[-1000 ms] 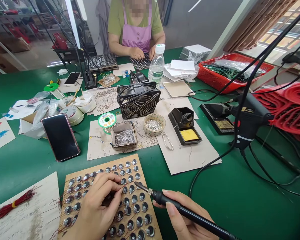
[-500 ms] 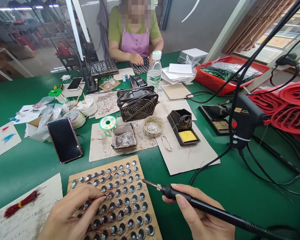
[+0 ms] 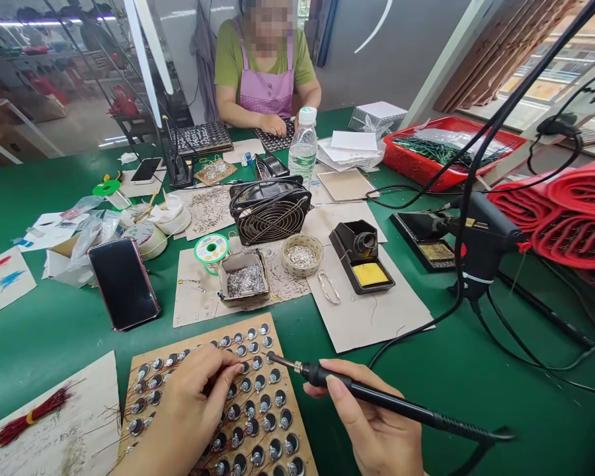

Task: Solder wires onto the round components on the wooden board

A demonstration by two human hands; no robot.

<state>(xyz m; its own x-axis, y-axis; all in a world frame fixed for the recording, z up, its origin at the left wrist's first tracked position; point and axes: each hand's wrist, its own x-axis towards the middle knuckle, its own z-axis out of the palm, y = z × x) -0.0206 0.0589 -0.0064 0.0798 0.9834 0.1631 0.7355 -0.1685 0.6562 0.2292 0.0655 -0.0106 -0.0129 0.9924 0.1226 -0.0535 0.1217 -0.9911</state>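
My left hand (image 3: 188, 410) rests on a wooden board (image 3: 256, 324) set with rows of round metal components (image 3: 252, 426) trailing thin wires. Its fingertips pinch together over the board, and whether they hold a fine wire is too small to tell. My right hand (image 3: 371, 416) grips a black soldering iron (image 3: 391, 404) like a pen. The iron's thin tip (image 3: 277, 358) sits just above the board's upper right components, close to my left fingertips. A bundle of red wires (image 3: 32, 415) with a yellow band lies on paper left of the board.
Ahead stand a wire-guarded fan (image 3: 270, 215), a green solder spool (image 3: 211, 250), a cardboard tray of metal scraps (image 3: 242, 281) and an iron stand with a yellow sponge (image 3: 369, 274). A phone (image 3: 123, 283) lies left. Across the table, a co-worker (image 3: 268, 86) handles a dark perforated board.
My left hand has moved up and right, back onto the board's upper part. The iron tip has shifted slightly left, nearer my left fingertips.
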